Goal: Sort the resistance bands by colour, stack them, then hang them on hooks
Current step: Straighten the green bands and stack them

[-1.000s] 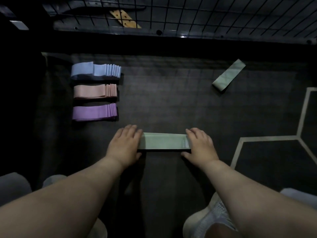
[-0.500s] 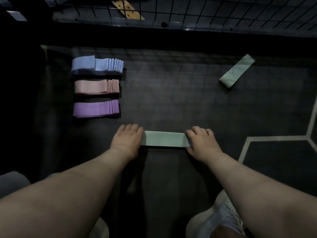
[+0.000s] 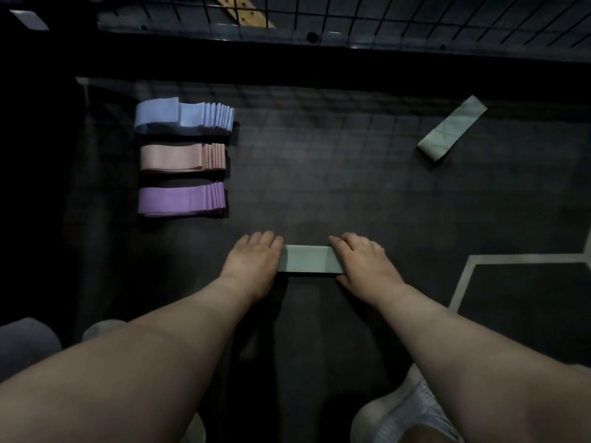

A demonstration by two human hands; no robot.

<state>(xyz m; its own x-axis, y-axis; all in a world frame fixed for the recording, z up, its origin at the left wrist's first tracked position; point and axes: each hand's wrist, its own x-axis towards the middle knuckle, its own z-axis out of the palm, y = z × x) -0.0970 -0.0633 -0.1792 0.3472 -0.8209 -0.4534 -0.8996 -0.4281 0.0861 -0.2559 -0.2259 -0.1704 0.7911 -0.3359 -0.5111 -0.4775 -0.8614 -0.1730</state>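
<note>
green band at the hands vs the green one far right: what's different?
Pose: the near green band lies square across the view; the far green band lies diagonally. Contact: the left hand and right hand rest on the near green band's ends; the far green band is untouched, off to the back right. Shared: both pale green, flat on the dark mat.

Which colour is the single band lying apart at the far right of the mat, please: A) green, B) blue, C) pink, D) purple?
A: the lone band at the far right is pale green, whereas the blue stack, pink stack and purple stack sit in a column at the left.
</note>
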